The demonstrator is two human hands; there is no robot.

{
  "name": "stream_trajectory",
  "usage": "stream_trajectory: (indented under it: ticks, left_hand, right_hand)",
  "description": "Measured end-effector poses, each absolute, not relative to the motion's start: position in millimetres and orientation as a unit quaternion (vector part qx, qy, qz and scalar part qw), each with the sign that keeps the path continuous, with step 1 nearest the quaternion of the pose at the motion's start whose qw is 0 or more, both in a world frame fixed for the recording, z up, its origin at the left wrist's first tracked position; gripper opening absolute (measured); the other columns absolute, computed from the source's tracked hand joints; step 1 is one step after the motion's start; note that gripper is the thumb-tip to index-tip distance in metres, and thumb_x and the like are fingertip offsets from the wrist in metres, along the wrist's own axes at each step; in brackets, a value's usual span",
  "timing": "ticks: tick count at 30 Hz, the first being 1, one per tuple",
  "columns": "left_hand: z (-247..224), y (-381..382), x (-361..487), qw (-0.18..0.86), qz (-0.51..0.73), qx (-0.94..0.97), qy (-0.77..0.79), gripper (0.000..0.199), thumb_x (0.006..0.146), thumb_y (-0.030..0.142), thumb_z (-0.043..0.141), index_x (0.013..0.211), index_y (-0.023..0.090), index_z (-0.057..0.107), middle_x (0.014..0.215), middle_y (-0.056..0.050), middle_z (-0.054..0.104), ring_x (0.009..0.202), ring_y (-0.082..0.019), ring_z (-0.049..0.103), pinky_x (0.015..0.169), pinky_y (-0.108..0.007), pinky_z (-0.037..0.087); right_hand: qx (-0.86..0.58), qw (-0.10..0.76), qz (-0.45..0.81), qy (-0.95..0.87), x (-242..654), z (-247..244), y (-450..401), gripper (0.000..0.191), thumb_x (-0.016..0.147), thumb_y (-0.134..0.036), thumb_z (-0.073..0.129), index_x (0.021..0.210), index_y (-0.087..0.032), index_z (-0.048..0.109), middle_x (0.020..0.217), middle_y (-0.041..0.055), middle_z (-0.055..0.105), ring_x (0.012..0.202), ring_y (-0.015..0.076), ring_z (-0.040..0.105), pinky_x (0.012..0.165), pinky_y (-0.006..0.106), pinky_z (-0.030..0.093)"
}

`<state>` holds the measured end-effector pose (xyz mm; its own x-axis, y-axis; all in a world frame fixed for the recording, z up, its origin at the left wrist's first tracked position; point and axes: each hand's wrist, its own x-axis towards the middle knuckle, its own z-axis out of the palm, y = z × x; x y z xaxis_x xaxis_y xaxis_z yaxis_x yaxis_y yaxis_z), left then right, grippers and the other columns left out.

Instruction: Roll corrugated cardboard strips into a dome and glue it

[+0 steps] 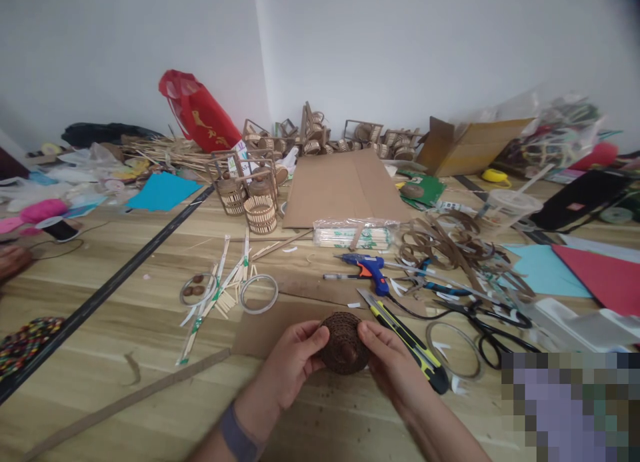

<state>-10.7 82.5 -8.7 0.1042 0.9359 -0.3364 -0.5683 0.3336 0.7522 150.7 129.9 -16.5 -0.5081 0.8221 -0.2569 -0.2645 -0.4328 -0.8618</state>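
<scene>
Between my two hands is a small round brown lid (345, 342), coiled from what looks like corrugated strip, with a domed knob on its top. My left hand (300, 355) pinches its left edge, thumb on the upper side. At the right edge, my right hand (387, 355) grips it the same way. Below the lid lies the front edge of a piece of brown cardboard (270, 325). A yellow and black utility knife (405, 339) rests just right of the lid. Beyond it is a blue glue gun (367, 265).
Scissors (483, 329), pliers (430, 279), a tape ring (259, 294) and brown strip coils (445, 245) lie around. Small slatted buckets (260, 215) stand behind, near a large cardboard sheet (343, 189). A long brown strip (135, 402) crosses the front left. Another person's hand (13, 265) shows far left.
</scene>
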Motion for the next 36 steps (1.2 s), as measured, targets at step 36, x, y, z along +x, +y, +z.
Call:
stream_trajectory:
  ticks: [36]
  left_hand:
    - [-9,82,-8,0.714,0.529,0.19,0.418,0.05,0.054,0.042,0.09,0.088,0.008,0.075,0.081,-0.013,0.075,0.079,-0.025,0.07,0.076,-0.033,0.052]
  right_hand:
    - [-0.364,0.333,0.76,-0.422,151,-19,130,0.042,0.069,-0.056,0.076,0.073,-0.015,0.07,0.066,0.0023,0.066,0.067,0.0161,0.054,0.068,0.028,0.04]
